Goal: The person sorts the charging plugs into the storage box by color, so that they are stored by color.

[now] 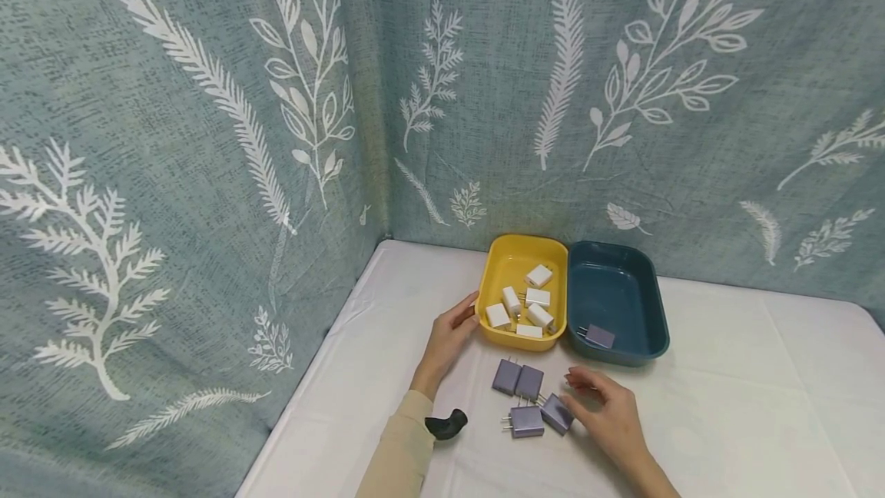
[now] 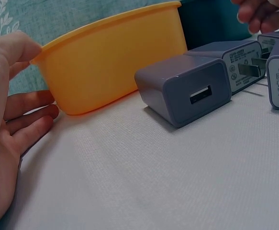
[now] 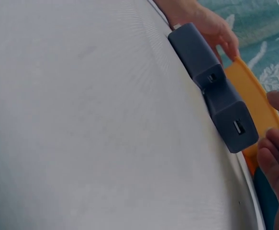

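My left hand rests its fingertips against the near left corner of a yellow tray, thumb by the rim in the left wrist view. Several white USB chargers lie inside that tray. On the table in front are several purple USB chargers in a loose cluster, metal prongs showing. Beside the rightmost purple charger is my right hand, its thumb close to the charger and fingers spread apart from the thumb. The right wrist view shows nothing between that thumb and fingers.
A dark blue tray stands right against the yellow one, with one purple charger near its front. White cloth covers the table. Leaf-patterned curtains rise behind and to the left. A black piece sits at my left sleeve.
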Available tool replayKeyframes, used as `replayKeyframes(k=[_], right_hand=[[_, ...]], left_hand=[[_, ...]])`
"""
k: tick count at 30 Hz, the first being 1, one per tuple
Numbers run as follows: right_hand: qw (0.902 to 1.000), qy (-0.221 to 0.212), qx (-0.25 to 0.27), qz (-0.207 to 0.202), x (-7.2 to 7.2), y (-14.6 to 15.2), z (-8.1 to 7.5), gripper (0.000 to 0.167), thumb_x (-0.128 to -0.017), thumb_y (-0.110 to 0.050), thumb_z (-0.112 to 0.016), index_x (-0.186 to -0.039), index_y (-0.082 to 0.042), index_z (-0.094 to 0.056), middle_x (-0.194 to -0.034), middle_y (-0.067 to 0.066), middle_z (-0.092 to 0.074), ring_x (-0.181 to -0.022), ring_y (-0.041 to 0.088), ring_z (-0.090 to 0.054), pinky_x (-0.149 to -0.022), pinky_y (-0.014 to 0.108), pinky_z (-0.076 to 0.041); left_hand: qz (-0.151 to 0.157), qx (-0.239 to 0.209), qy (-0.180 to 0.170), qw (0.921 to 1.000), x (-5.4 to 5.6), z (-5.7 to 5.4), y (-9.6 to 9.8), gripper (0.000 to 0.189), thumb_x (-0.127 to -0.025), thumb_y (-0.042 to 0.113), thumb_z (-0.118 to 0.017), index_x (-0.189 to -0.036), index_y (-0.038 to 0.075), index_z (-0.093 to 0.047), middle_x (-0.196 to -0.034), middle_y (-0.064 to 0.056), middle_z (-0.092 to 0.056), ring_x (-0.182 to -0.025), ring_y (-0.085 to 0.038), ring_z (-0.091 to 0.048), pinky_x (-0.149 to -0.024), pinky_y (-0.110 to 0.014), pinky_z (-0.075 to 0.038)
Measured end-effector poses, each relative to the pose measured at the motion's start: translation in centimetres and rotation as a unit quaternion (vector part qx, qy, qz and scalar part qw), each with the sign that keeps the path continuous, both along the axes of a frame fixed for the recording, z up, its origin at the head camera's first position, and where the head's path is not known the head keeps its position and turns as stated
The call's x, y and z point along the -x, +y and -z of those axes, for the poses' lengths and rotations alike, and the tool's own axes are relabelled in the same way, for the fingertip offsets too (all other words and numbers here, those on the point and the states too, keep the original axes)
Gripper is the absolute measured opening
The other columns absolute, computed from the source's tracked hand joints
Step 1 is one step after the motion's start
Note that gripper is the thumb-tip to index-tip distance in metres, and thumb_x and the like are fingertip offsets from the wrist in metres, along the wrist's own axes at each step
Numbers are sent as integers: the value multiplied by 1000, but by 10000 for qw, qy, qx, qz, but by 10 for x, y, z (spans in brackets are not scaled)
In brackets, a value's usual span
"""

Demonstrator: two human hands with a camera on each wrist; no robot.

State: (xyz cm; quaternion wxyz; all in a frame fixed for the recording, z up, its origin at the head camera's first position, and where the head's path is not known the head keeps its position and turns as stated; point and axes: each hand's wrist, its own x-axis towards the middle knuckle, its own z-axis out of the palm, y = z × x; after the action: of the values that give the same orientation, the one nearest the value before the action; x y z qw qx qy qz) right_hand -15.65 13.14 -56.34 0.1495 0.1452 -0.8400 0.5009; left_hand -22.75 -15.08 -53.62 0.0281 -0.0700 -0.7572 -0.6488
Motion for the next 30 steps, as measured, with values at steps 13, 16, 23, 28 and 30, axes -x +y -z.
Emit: replayKeyframes(k=[13,16,23,28,30], right_hand=[[9981,-541,-227,-183,-7,-1,5,45,-68,-3,-85,-110,-1,-69,-98,4,-75,-87,6,-69,-77,18,-57],[9971,-698,-233,-186,-7,-1,5,47,-67,-2,-85,-111,-2,-69,-99,2,-75,-88,5,-68,-79,19,-57],[9945,-1003,-209,-219,-9,-1,4,48,-65,-3,-86,-110,-3,-70,-99,0,-74,-88,3,-67,-80,19,-57],[9931,-1113,-265,-246,-10,-2,4,47,-64,-4,-87,-108,-4,-71,-96,0,-74,-86,1,-66,-78,19,-57],[9926,-1156,-243,-273,-11,-2,3,47,-64,-4,-87,-108,-4,-71,-96,0,-74,-86,1,-66,-79,19,-57]], left_hand=[[31,3,-31,10000,0,1,0,48,-97,14,-56,-144,7,-48,-142,-17,-54,-129,-29,-55,-106,-34,-46],[26,-29,-32,10000,1,1,0,47,-97,13,-56,-144,8,-48,-142,-18,-54,-129,-30,-55,-105,-32,-47],[-4,15,-12,10000,0,1,0,47,-97,14,-57,-143,11,-49,-142,-17,-54,-128,-30,-55,-105,-33,-47],[-12,46,-44,10000,0,1,0,47,-97,14,-57,-144,10,-49,-143,-16,-54,-129,-29,-55,-106,-35,-47],[-6,45,-44,10000,0,0,-1,48,-97,14,-56,-144,10,-48,-142,-16,-54,-129,-29,-55,-106,-35,-47]])
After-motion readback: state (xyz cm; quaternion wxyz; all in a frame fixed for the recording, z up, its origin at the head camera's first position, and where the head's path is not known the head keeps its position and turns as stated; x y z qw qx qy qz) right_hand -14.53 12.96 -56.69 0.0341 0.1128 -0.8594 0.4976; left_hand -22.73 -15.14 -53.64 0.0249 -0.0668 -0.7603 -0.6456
